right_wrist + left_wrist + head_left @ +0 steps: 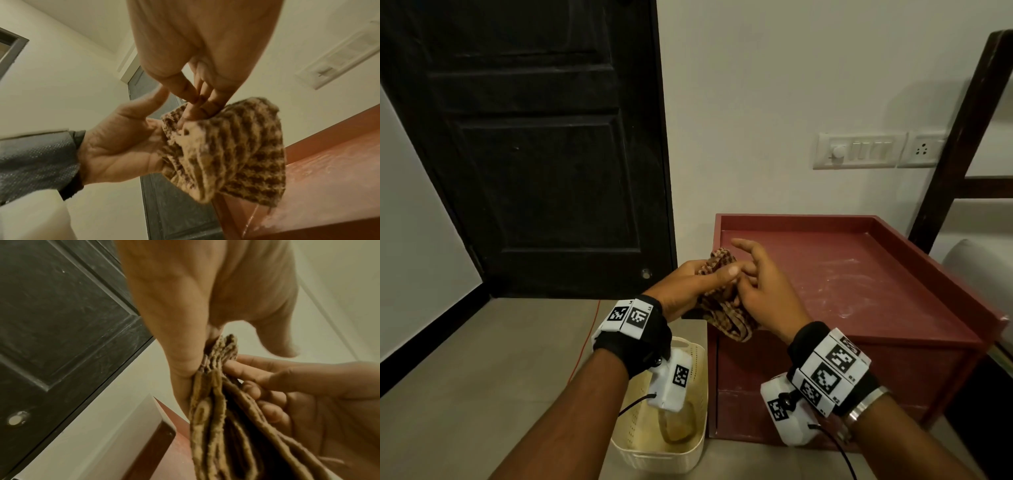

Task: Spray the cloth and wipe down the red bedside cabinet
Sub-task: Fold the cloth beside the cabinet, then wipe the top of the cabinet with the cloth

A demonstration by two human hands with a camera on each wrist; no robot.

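The cloth is a brown-and-cream checked rag, bunched into thick folds, held in the air at the centre of the head view, over the near left corner of the cabinet. Its upper end pokes up between the fingers and its lower end hangs down in loose loops. In the left wrist view its folds run lengthwise down the lower middle of the frame.

The cabinet is a red box-shaped piece standing on the floor in the right half of the head view, against the white wall. Its top is a shallow tray with a raised rim, marked by pale dusty smears.
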